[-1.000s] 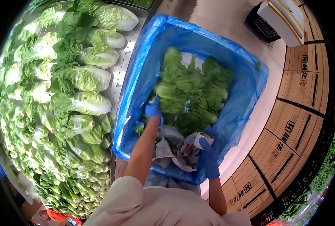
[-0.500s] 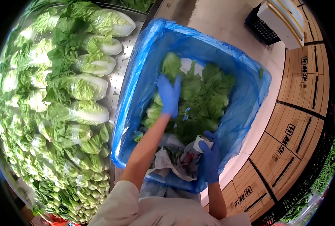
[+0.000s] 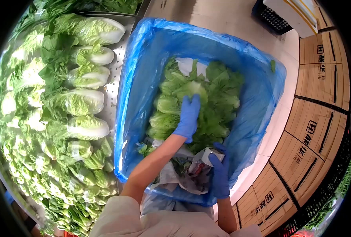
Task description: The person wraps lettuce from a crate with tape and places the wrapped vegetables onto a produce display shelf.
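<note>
Your left hand (image 3: pixel 189 118), at frame centre, has its fingers against a leafy green head (image 3: pixel 193 87) in the blue-lined bin (image 3: pixel 258 114); whether they grip it cannot be told, owing to blur. Your right hand (image 3: pixel 221 177), lower and right of centre, is closed around a white roll (image 3: pixel 212 157), near crumpled paper (image 3: pixel 169 175). Completed, as shown: pale cabbages (image 3: pixel 89 101) are laid in rows at frame left. Handling of the bin's contents is judged unfinished: many other leafy heads (image 3: pixel 163 121) lie inside it.

The lettuce (image 3: pixel 167 106) is green, the liner (image 3: pixel 258 106) blue
</note>
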A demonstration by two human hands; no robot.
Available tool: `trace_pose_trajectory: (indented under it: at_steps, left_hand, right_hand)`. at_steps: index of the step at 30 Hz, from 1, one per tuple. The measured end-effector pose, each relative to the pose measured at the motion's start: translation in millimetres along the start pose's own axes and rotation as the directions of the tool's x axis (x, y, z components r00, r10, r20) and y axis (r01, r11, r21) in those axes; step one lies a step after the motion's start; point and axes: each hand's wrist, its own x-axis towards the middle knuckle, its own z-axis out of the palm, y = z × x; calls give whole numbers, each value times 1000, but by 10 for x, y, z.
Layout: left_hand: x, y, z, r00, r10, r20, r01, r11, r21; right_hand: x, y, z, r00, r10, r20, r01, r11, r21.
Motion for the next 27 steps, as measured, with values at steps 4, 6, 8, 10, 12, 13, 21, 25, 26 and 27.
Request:
trace_pose_trajectory:
  at_steps: [4, 6, 8, 10, 12, 13, 21, 25, 26, 27]
  left_hand:
    - [-24, 604, -23, 569, 562, 600, -814, 487, 316]
    - [-26, 806, -28, 851, 17, 525, -24, 1000, 6]
    - [288, 336, -288, 963, 75, 258, -64, 997, -49]
    - [549, -11, -590, 996, 73, -60, -78, 993, -93]
    - [982, -349, -804, 982, -7, -186, 56, 964, 260]
    - [1108, -485, -809, 982, -12, -187, 62, 962, 265]
    - [1030, -573, -1052, 974, 122, 193, -226, 399, 888]
    - [1043, -407, -1196, 871, 221, 438, -490, 353, 797]
    - [993, -306, -1204, 870, 219, 442, -493, 351, 796]
    - [892, -151, -1198, 888, 172, 427, -459, 396, 795]
  right_hand:
    - [-66, -97, 89, 1000, 27, -3, -27, 999, 22]
    - [-77, -154, 128, 1000, 25, 3, -25, 999, 26]
    - [-26, -115, 115, 1000, 3, 13, -3, 1000, 16]
    - [-10, -119, 125, 1000, -14, 14, 14, 1000, 3]
    - [-3, -205, 206, 1000, 8, -10, -8, 1000, -18]
    - [26, -184, 207, 1000, 15, -12, -15, 1000, -17]
    - [59, 33, -3, 999, 13, -38, -11, 999, 45]
    - [-22, -10, -75, 998, -3, -68, 7, 998, 56]
    - [-47, -30, -79, 998, 2, -70, 3, 998, 61]
    - [-62, -35, -88, 997, 6, -74, -1, 998, 66]
